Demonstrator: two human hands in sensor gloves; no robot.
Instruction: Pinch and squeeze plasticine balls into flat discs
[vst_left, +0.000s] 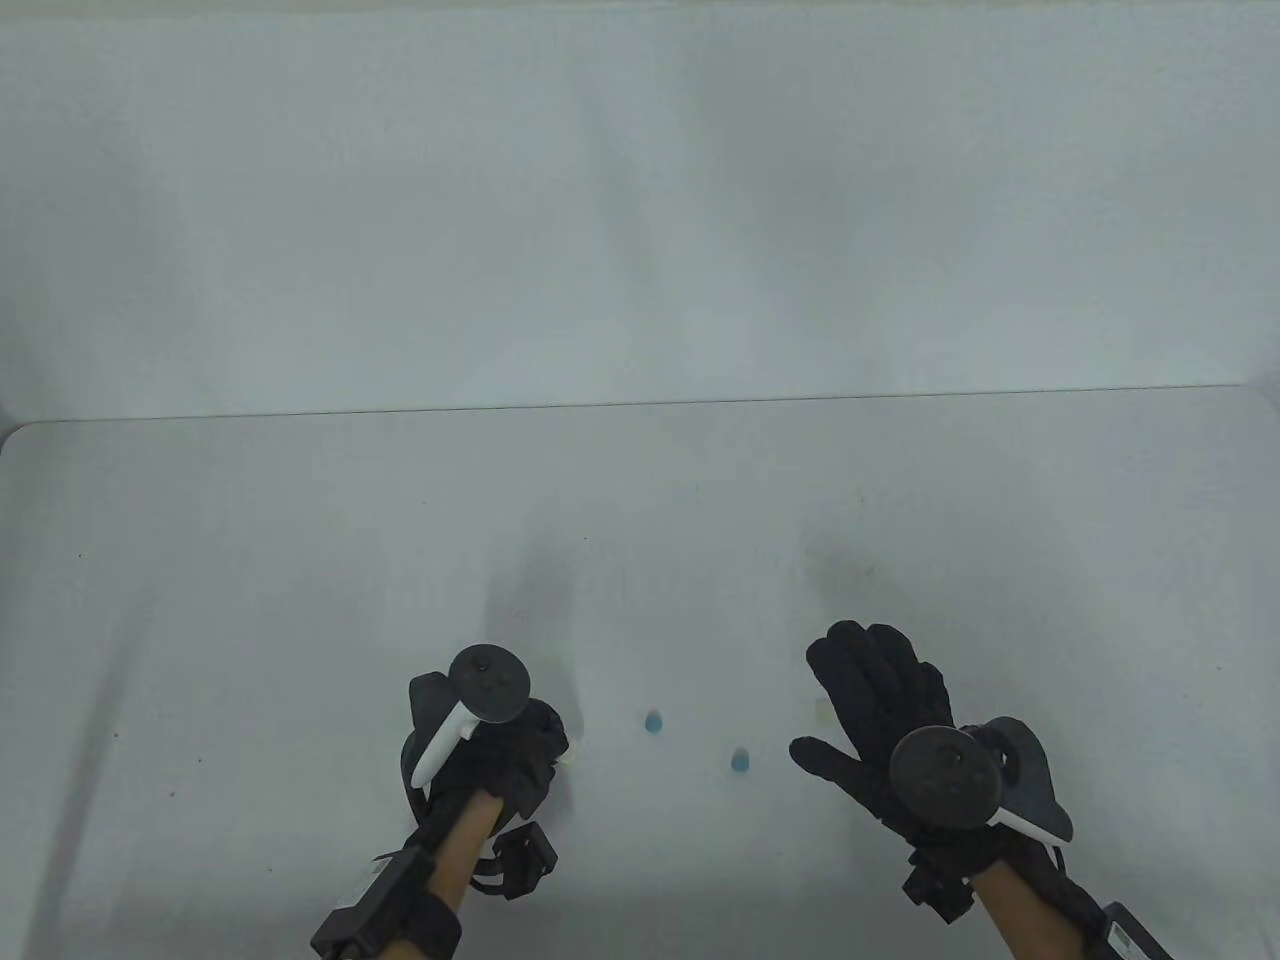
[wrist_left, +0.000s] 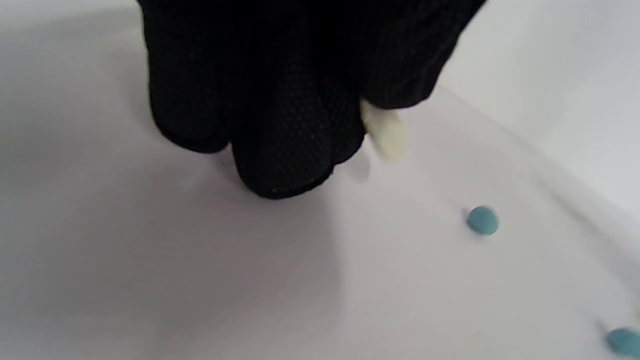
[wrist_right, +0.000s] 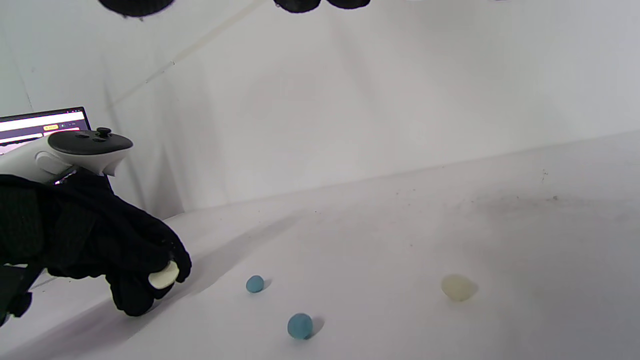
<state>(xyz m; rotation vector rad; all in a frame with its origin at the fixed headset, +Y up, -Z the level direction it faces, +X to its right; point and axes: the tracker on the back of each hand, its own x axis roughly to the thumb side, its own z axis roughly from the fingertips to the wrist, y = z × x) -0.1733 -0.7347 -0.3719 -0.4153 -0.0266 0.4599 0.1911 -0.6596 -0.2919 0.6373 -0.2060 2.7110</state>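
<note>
My left hand (vst_left: 548, 748) pinches a flattened cream plasticine piece (vst_left: 567, 757) just above the table; it shows between the fingers in the left wrist view (wrist_left: 385, 132) and in the right wrist view (wrist_right: 164, 276). Two small blue balls (vst_left: 653, 721) (vst_left: 740, 760) lie on the table between my hands, also in the right wrist view (wrist_right: 254, 284) (wrist_right: 300, 325). A cream ball (wrist_right: 457, 288) lies on the table below my right hand. My right hand (vst_left: 850, 690) is open with fingers spread, hovering and holding nothing.
The white table (vst_left: 300, 600) ends at a white back wall (vst_left: 640, 200). A laptop screen (wrist_right: 40, 127) shows behind my left hand in the right wrist view.
</note>
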